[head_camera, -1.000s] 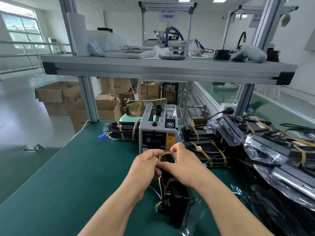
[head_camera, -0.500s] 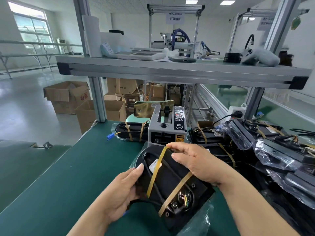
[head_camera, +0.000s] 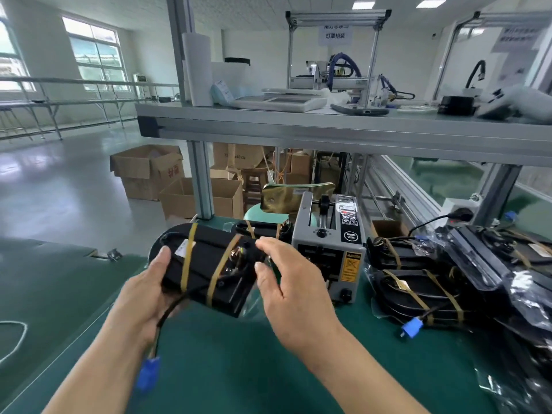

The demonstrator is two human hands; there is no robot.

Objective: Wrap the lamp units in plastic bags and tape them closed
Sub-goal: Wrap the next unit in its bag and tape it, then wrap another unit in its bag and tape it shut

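Now only the left hand grips the lamp unit, right hand loose-fingered alongside, and its dangling blue connector could snag.

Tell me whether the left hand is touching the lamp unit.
Touching. The head view shows the left hand gripping the lamp unit, with the thumb pressed on its top face and the palm under it.

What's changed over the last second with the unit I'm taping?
The lamp unit, stood on end a second ago, was tipped over and lifted leftward; the left hand now grips it, the right hand has loosened at its end. The tape dispenser and wrapped units at right stayed put.
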